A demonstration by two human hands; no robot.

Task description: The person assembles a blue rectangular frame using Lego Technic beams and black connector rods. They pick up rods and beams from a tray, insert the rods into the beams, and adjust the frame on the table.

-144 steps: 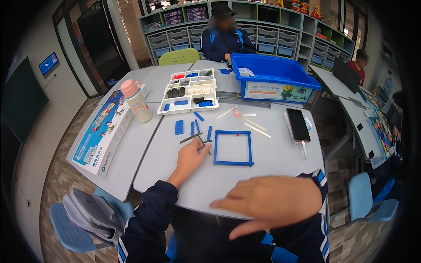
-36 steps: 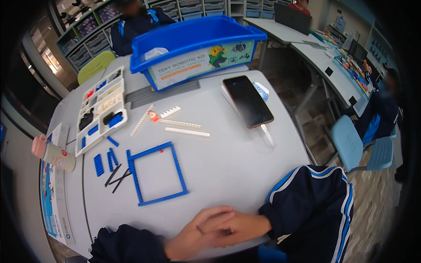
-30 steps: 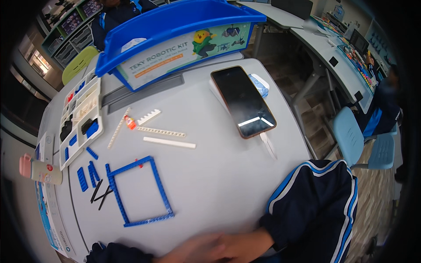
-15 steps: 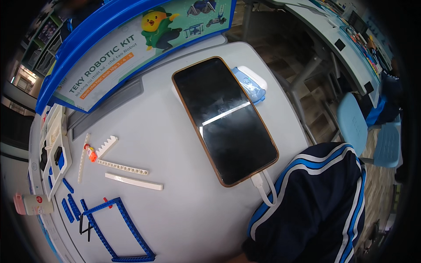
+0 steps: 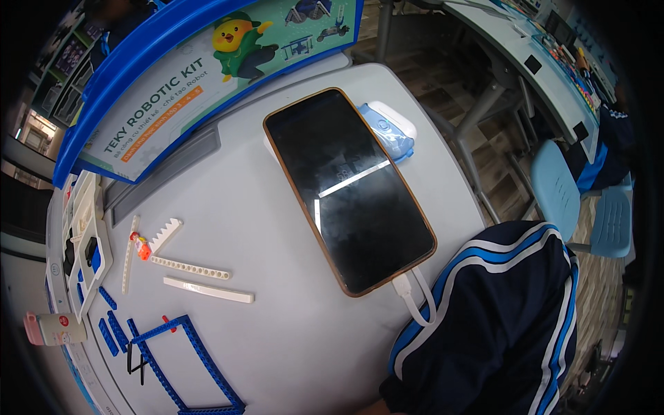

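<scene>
My right arm, in a dark navy sleeve (image 5: 484, 325) with white and blue stripes, reaches in from the lower right. Past its cuff only a sliver of skin of my right hand (image 5: 372, 409) shows at the lower edge; the fingers are out of the picture. My left hand is not visible. Nearest the cuff on the left is a blue rectangular frame of building beams (image 5: 204, 354), with a red peg (image 5: 168, 324) at its top side. A black-screened phone (image 5: 349, 194) in a brown case lies farther off, a white cable (image 5: 408, 294) plugged into its lower end.
White beams (image 5: 192, 268) and a toy figure (image 5: 142, 247) lie left on the grey table (image 5: 297, 346), near loose blue beams (image 5: 108, 337). A parts tray (image 5: 92, 238) and pink-lidded bottle (image 5: 59, 329) line the left. Behind stands a blue-rimmed lid (image 5: 207, 83); blue chairs (image 5: 555, 183) stand right.
The view has shifted slightly, so the table things sit a little differently in the picture. My right arm stays in nearly the same place, and nothing on the table has visibly been moved.
</scene>
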